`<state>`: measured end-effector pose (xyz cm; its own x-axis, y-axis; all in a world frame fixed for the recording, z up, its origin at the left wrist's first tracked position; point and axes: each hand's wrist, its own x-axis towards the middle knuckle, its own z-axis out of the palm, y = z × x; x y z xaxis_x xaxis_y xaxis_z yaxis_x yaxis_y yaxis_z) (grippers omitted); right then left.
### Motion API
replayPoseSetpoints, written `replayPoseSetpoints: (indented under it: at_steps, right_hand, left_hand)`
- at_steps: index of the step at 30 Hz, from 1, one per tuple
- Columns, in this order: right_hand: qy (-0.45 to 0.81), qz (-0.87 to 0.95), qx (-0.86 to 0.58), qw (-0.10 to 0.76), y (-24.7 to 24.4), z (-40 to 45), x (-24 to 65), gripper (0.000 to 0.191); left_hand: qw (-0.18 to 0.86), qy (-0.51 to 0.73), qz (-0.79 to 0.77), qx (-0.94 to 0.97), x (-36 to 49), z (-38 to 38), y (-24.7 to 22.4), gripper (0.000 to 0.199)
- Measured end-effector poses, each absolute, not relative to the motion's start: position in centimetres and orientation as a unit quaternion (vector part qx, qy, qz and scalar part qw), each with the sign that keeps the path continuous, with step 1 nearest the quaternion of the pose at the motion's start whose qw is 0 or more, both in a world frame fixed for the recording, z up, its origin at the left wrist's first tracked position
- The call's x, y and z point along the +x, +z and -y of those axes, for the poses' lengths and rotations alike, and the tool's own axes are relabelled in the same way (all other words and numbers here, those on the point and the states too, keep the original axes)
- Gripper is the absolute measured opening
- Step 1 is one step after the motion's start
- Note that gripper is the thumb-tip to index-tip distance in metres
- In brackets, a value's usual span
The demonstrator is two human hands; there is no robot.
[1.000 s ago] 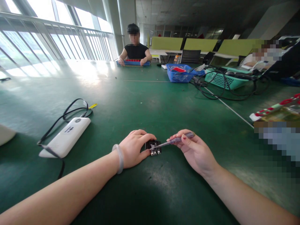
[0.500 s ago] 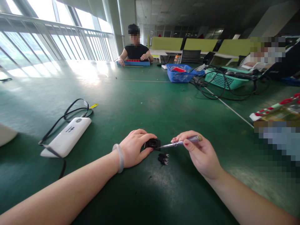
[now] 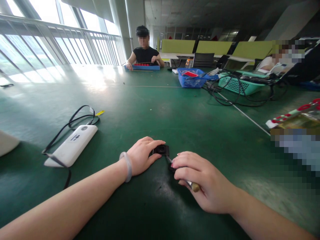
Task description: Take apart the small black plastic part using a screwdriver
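Note:
A small black part with a hollow in its top (image 3: 162, 150) rests on the green table, gripped between the thumb and fingers of my left hand (image 3: 143, 155). My right hand (image 3: 200, 178) is closed around a screwdriver (image 3: 195, 187), whose handle end shows below the fingers. Its thin metal tip points up and left, at the near right edge of the black part; whether it touches, I cannot tell. Small black pieces (image 3: 171, 168) lie just under my right fingertips, mostly hidden by that hand.
A white power bank (image 3: 75, 145) marked 14, with a black cable (image 3: 71, 121), lies to the left. Far right stand a blue basket (image 3: 192, 80) and a green basket (image 3: 240, 86) with tangled cords. A person (image 3: 145, 55) sits across the table behind a blue tray (image 3: 143, 68).
My right hand has come left and nearer to me, turning the screwdriver so its handle now points toward me. It now covers most of the small black pieces. My left hand stays nearly still.

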<state>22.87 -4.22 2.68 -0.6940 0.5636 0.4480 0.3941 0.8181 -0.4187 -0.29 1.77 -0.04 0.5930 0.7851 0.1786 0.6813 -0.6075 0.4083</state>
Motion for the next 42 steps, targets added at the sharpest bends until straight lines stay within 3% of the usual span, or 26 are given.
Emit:
replayPoseSetpoints:
  at_steps: [6,12,19,22,30,33,37,42]
  right_hand:
    - [0.141,0.902,-0.263,0.313,2.4,4.3,23.0,0.035]
    - [0.181,0.877,-0.292,0.336,2.3,4.2,22.9,0.030]
    - [0.263,0.704,-0.326,0.574,2.2,4.3,23.5,0.013]
    - [0.258,0.650,-0.351,0.623,2.0,3.9,23.7,0.011]
    - [0.231,0.656,-0.410,0.590,1.4,2.8,24.0,0.009]
    - [0.231,0.658,-0.412,0.586,1.3,2.8,24.0,0.009]
    - [0.224,0.669,-0.417,0.573,1.2,2.9,24.0,0.009]
    - [0.220,0.678,-0.423,0.560,1.2,2.8,24.0,0.009]
  left_hand:
    - [0.158,0.163,-0.415,0.881,-0.2,-1.9,0.0,0.041]
    - [0.165,0.171,-0.406,0.882,-0.2,-1.9,-0.1,0.041]
    - [0.142,0.262,-0.412,0.861,-0.6,-1.4,0.2,0.037]
    - [0.119,0.286,-0.444,0.841,-0.6,-1.5,0.2,0.035]
    - [0.047,0.244,-0.489,0.836,-0.8,-1.7,0.1,0.037]
    - [0.032,0.253,-0.380,0.889,-0.2,-0.6,0.9,0.040]
    - [0.047,0.142,-0.219,0.964,1.3,1.0,1.3,0.044]
    - [0.065,0.097,-0.215,0.970,2.1,1.3,0.7,0.027]
